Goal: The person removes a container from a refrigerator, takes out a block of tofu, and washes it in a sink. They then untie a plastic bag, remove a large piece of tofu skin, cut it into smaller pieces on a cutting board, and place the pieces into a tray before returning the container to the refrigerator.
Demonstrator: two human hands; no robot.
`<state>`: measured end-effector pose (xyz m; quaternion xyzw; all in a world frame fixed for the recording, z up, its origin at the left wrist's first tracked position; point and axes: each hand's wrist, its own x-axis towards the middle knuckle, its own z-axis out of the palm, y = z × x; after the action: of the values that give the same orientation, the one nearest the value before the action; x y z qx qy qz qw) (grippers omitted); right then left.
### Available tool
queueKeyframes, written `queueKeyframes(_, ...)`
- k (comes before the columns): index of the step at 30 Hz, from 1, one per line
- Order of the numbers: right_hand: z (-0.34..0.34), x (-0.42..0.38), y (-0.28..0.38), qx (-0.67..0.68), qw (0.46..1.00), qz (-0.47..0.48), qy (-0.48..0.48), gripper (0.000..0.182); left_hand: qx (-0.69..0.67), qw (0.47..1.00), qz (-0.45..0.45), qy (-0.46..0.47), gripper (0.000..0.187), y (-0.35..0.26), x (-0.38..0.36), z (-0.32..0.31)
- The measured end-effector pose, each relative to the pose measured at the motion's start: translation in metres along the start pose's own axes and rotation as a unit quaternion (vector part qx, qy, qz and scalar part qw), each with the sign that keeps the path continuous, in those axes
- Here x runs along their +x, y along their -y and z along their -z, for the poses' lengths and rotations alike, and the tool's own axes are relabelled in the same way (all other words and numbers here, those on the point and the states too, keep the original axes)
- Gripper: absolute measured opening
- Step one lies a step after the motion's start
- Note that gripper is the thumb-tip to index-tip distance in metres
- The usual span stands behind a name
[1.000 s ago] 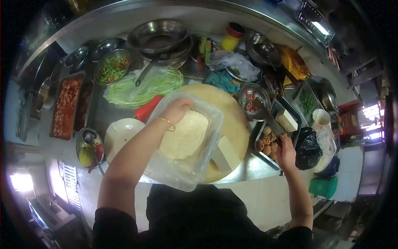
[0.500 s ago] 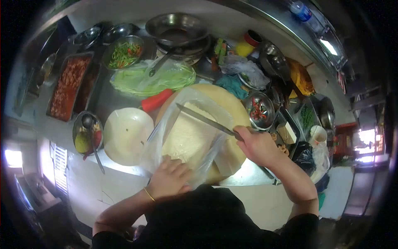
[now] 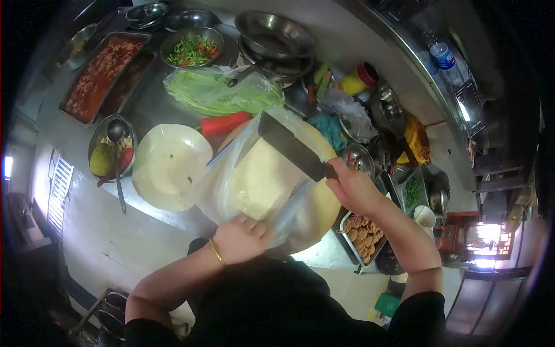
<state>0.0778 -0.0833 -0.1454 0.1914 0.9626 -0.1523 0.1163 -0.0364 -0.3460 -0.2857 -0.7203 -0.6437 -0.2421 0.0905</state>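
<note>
The right grip [image 3: 354, 186] covers most of the handle of the knife [image 3: 295, 149], whose blade hides part of the pale slab [image 3: 257, 176]. The slab's lower edge is blurred by the cloudy plastic bag [image 3: 215, 184]. Whatever lies under the left grip [image 3: 241, 238] is hidden. The label on the bottle [image 3: 443, 56] is too small to read. The bottom edge cuts off the sleeves [image 3: 421, 315].

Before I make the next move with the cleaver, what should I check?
- Right hand gripping the cleaver by its handle: ok.
- Left hand away from the blade: ok, at the near side of the plastic bag.
- Plastic away from the pale slab: not ok, it surrounds it.
- Blade touching the slab: cannot tell.
- Red pepper away from the blade: ok.
</note>
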Motion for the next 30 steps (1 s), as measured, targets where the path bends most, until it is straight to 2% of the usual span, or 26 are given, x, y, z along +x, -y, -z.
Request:
queueKeyframes(6, 0.015, 0.044, -0.019, -0.081, 0.996, -0.006, 0.026, 0.033, -0.029, 0.997, 0.046, 0.052, 0.039, 0.029, 0.029, -0.012)
queueKeyframes(14, 0.042, 0.078, -0.012, -0.114, 0.982, -0.001, 0.149, 0.035, -0.057, 0.994, 0.072, 0.054, 0.038, 0.030, 0.033, -0.013)
queueKeyframes(17, 0.046, 0.094, -0.019, -0.128, 0.975, 0.029, 0.179, 0.035, -0.058, 0.993, 0.106, 0.004, 0.007, 0.025, 0.040, -0.001)
queueKeyframes(18, 0.047, 0.100, -0.021, -0.135, 0.972, 0.042, 0.188, 0.035, -0.048, 0.992, 0.115, 0.008, 0.006, 0.023, 0.040, -0.003)
queueKeyframes(21, 0.076, 0.117, 0.018, -0.169, 0.920, -0.078, 0.345, 0.033, -0.028, 0.991, 0.129, 0.015, 0.005, 0.019, 0.035, -0.015)
queueKeyframes(24, 0.094, 0.119, 0.058, -0.226, 0.891, -0.099, 0.381, 0.030, -0.032, 0.991, 0.133, 0.012, 0.006, 0.016, 0.031, -0.024)
queueKeyframes(27, 0.093, 0.136, 0.067, -0.259, 0.815, -0.161, 0.492, 0.026, -0.040, 0.990, 0.134, 0.014, 0.007, 0.015, 0.031, -0.025)
queueKeyframes(30, 0.083, 0.158, 0.060, -0.244, 0.776, -0.183, 0.552, 0.023, -0.058, 0.990, 0.131, 0.013, 0.006, 0.011, 0.034, -0.019)
